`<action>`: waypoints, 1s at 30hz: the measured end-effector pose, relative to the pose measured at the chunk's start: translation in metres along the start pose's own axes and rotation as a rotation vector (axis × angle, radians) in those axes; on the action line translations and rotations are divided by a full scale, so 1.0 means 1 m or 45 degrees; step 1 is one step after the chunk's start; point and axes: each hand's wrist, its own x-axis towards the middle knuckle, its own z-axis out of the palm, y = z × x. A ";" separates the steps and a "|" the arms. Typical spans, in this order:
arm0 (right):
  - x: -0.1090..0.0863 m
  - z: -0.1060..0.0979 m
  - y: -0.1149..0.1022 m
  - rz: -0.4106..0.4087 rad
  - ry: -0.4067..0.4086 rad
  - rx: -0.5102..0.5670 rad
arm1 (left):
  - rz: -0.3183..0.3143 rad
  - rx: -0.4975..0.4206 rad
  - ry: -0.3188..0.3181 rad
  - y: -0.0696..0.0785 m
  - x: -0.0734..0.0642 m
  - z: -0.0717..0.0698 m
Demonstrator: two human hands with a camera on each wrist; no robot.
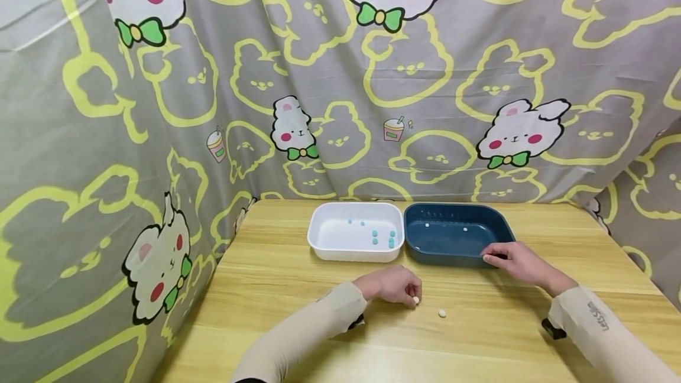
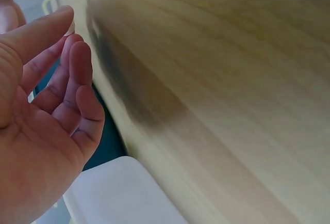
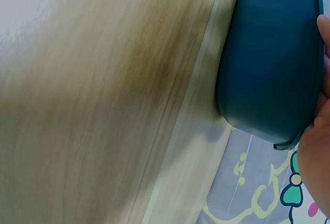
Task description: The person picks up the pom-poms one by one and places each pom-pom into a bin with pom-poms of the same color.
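Between the thumb and fingertips of my left hand [image 1: 395,286] is a small white ball [image 1: 416,300], pinched low over the table. In the left wrist view, the ball [image 2: 71,28] shows only in part behind the thumb. A second white ball [image 1: 442,313] lies on the wood just right of that hand. My right hand [image 1: 513,259] holds the front right rim of a dark blue basin [image 1: 452,257]. Inside this basin lie a white ball [image 1: 465,230] and another white ball [image 1: 427,225]. The right wrist view shows the fingers [image 3: 324,28] at the basin's rim.
A white basin [image 1: 346,252] stands left of the blue one, their ends side by side. Several small teal balls [image 1: 375,233] lie in it. Behind the wooden table [image 1: 276,300] hangs a grey patterned curtain [image 1: 340,75], which also runs along the left side.
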 end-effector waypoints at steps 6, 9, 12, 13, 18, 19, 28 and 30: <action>0.000 0.000 0.001 0.007 -0.009 0.011 | 0.005 -0.057 0.029 0.002 0.000 -0.007; 0.000 0.000 0.001 0.012 -0.015 0.015 | 0.005 -0.084 0.055 0.002 -0.001 -0.011; 0.001 0.000 0.002 0.018 -0.018 0.013 | -0.001 -0.113 0.081 0.002 -0.002 -0.015; 0.001 0.000 0.002 0.020 -0.018 0.011 | -0.005 -0.118 0.092 0.002 -0.002 -0.016; 0.001 0.000 0.003 0.023 -0.016 0.007 | -0.021 -0.140 0.136 0.002 -0.003 -0.024; 0.001 0.000 0.003 0.021 -0.016 0.007 | -0.026 -0.152 0.142 0.002 -0.003 -0.025; 0.000 0.001 0.003 -0.002 0.000 0.011 | -0.034 -0.197 0.215 0.001 -0.004 -0.035; 0.000 0.001 0.002 -0.002 -0.001 0.010 | -0.040 -0.201 0.231 0.001 -0.004 -0.037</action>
